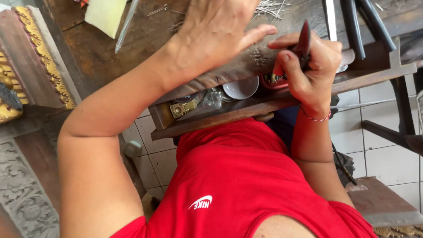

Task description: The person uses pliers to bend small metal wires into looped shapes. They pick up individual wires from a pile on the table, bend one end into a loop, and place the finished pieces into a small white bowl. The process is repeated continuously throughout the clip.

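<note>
My left hand (216, 31) rests flat, palm down, on the dark wooden workbench (110, 48), fingers spread toward the far edge. My right hand (308, 66) grips a small tool with dark red handles (304, 42) just above the open drawer (207, 121) at the bench's front edge. The drawer holds a round white lid (241, 88), a brass fitting (183, 109), crumpled clear plastic and a small red box (271, 81). What the tool's tip touches is hidden by my fingers.
A carved wooden frame with gilded trim (26, 57) lies at the left. A clear pen (125, 26), a yellow-green cloth (105, 15) and thin metal pins (269, 8) lie on the bench. Black-handled tools (361, 26) rest at the far right. White floor tiles (387, 154) show below.
</note>
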